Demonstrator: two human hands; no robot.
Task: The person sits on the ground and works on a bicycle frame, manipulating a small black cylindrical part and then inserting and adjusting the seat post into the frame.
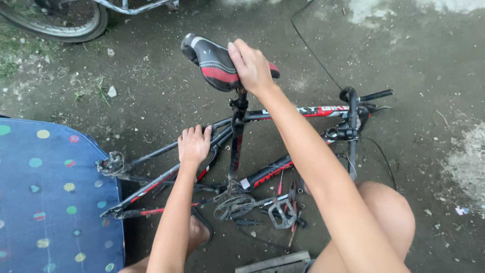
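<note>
Head view, right hand point(251, 66) fingers clamped on black-red saddle point(214, 63), left hand point(193, 145) fingers gripping wheelless frame point(283, 114)

Light: you work in soft, even daylight, slightly dim | Shadows: faint, diffuse, no hard edges | Glare: none you'd notice | Focus: sharp throughout, your near forearms a little soft | Distortion: mild wide-angle stretch at edges
</note>
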